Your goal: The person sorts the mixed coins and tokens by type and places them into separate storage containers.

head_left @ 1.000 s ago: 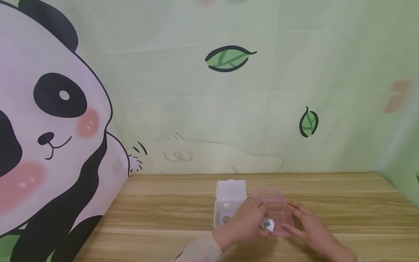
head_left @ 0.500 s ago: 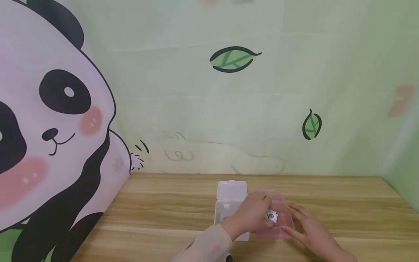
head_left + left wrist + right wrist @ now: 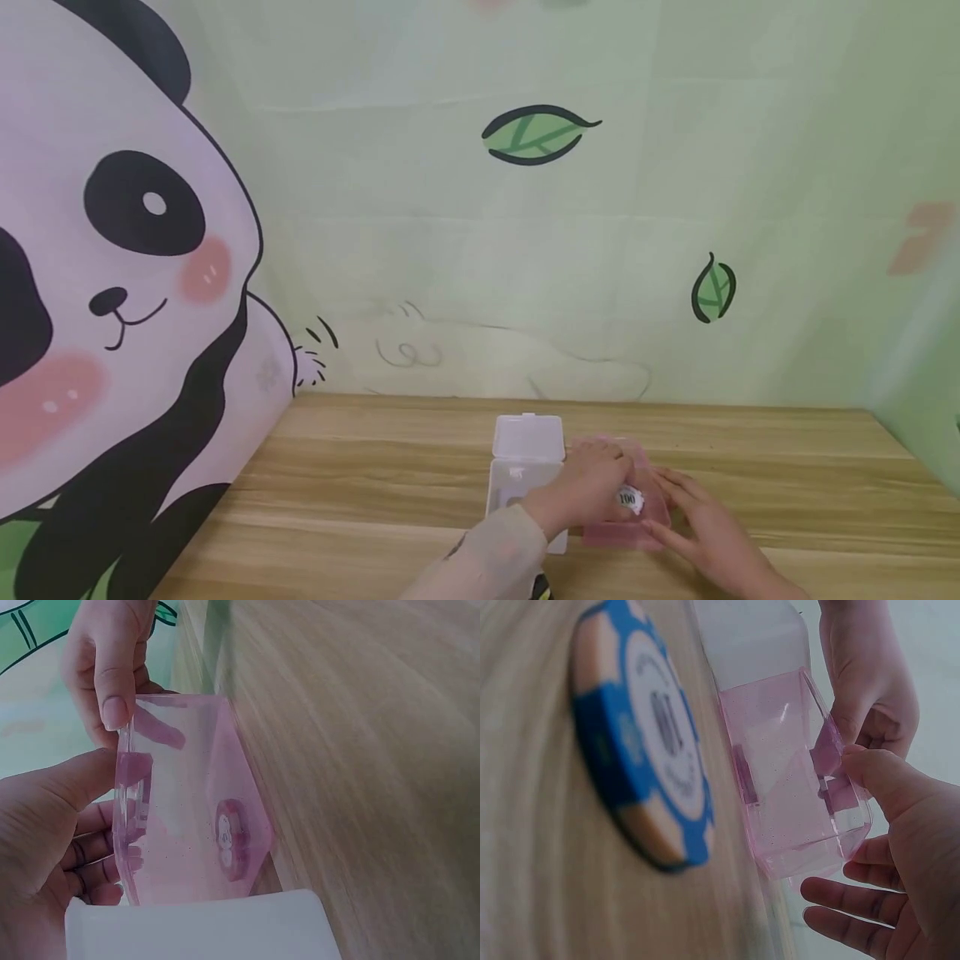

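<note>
My left hand [image 3: 588,483] reaches over the open pink see-through plastic box [image 3: 622,535] from the left. Its fingers hold a white poker chip [image 3: 631,500] marked 100, partly hidden by the hand. Another poker chip [image 3: 232,840] lies at the bottom of the pink box in the left wrist view. On the box's right side, my right hand [image 3: 708,525] holds the rim between thumb and fingers. In the right wrist view its thumb [image 3: 885,772] touches the rim, and the other fingers lie spread outside the wall.
A white plastic box [image 3: 501,479] with its lid [image 3: 528,436] open stands left of the pink one; a small round thing in it is mostly hidden. Close to the right wrist camera, a blue and orange poker chip [image 3: 645,735] lies on the wooden table [image 3: 360,475].
My left hand has moved right across the pink box, and the 100 chip has moved with it. The forearm now covers more of the white box. My right hand stays in place.
</note>
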Action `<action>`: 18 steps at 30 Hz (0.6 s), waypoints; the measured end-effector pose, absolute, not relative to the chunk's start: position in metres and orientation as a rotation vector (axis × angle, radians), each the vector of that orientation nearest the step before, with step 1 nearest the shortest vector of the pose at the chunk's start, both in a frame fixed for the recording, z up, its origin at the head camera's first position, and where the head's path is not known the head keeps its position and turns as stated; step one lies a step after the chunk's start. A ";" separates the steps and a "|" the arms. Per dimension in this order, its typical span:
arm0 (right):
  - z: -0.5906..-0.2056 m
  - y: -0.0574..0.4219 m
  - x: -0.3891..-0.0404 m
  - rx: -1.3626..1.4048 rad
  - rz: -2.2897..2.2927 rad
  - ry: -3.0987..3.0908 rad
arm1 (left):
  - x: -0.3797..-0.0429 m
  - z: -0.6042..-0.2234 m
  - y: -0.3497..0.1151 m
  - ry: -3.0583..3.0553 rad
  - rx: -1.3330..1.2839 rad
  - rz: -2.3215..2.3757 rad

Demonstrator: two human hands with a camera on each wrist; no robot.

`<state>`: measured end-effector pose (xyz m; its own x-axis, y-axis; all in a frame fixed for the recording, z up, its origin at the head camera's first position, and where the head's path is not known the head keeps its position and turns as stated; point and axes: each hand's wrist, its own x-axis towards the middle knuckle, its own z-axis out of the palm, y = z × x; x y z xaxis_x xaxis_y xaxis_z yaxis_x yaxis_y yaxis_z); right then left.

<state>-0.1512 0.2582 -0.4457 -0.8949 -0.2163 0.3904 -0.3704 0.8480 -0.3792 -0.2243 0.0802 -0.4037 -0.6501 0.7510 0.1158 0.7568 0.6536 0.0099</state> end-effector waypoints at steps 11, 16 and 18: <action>-0.446 0.256 -0.152 0.437 0.653 -2.701 | -0.226 -0.406 0.078 -2.770 -1.292 -0.059; -0.446 0.256 -0.151 0.437 0.666 -2.697 | -0.225 -0.405 0.075 -2.753 -1.270 -0.066; -0.446 0.256 -0.151 0.434 0.670 -2.700 | -0.225 -0.405 0.074 -2.745 -1.259 -0.060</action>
